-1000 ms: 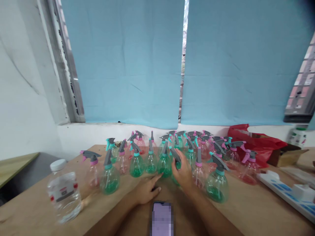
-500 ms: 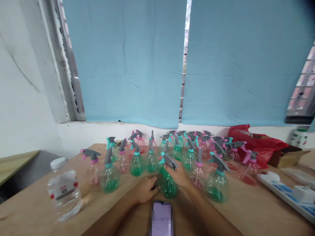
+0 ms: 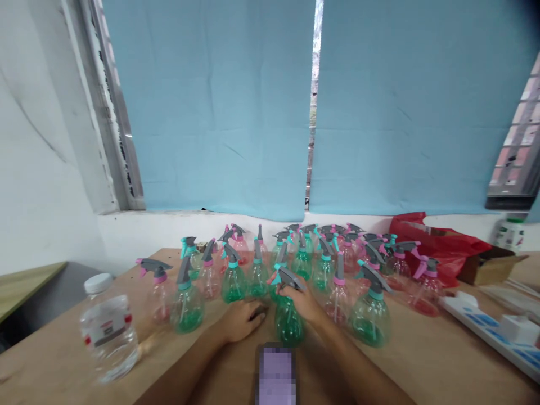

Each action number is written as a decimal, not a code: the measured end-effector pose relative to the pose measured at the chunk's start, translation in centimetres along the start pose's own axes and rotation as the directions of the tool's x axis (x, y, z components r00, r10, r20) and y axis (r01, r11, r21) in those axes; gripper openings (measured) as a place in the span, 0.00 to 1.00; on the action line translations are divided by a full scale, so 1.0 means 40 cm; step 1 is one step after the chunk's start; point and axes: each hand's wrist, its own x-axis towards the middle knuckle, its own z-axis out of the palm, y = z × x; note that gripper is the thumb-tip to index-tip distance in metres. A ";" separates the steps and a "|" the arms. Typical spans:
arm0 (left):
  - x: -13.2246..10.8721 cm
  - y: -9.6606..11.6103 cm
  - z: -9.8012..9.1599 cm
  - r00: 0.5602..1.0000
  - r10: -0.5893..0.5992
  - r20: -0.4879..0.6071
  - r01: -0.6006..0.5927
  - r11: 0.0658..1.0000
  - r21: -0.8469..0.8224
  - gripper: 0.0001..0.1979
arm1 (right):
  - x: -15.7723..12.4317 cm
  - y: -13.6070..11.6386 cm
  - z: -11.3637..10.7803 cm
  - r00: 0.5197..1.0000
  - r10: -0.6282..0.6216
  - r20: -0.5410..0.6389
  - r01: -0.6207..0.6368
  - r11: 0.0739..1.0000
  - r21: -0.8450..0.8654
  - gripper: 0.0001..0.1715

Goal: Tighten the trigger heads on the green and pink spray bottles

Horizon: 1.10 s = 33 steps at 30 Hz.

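My right hand (image 3: 300,297) is wrapped round the grey spray head of a spray bottle (image 3: 289,326) with green liquid in its clear round body. A finger lies at its teal trigger. The bottle stands upright or nearly so; whether its base touches the table I cannot tell. My left hand (image 3: 242,320) rests on the table just left of this bottle, apart from it, fingers loosely bent and thumb apart, with nothing seen in it. Another green spray bottle (image 3: 371,318) stands to the right. A phone-like thing (image 3: 276,374), pixelated, lies in front of the held bottle.
Several green and pink spray bottles crowd the table behind my hands, among them a pink one (image 3: 160,298) at left. A water bottle (image 3: 109,332) stands at far left. On the right are a power strip (image 3: 481,326), a red plastic bag (image 3: 439,250) and a cardboard box (image 3: 489,267).
My left hand has drawn back left, away from the bottle, its fingers now more bent. My right hand keeps its hold on the spray head, and a finger now shows at the trigger.
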 end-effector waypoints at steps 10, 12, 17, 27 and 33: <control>0.000 0.001 0.001 1.000 -0.012 0.021 0.011 1.000 0.014 0.15 | 0.001 0.011 -0.002 0.997 0.073 0.017 -0.073 0.997 0.015 0.13; 0.001 0.000 0.003 1.000 -0.003 0.018 0.003 1.000 0.014 0.15 | 0.003 0.014 -0.001 0.997 0.075 -0.023 -0.075 0.997 0.005 0.09; 0.000 -0.002 0.005 1.000 -0.018 0.022 0.017 0.999 0.038 0.16 | 0.007 0.015 0.005 0.993 0.106 -0.055 -0.105 0.994 0.021 0.06; -0.001 -0.004 0.006 1.000 -0.002 0.017 0.002 0.999 0.047 0.16 | -0.001 0.013 0.005 0.997 0.066 -0.047 -0.070 0.994 -0.088 0.16; -0.002 0.004 0.000 1.000 -0.014 0.024 0.013 0.999 0.047 0.15 | 0.004 0.008 0.006 0.997 0.065 -0.032 -0.067 0.997 -0.042 0.13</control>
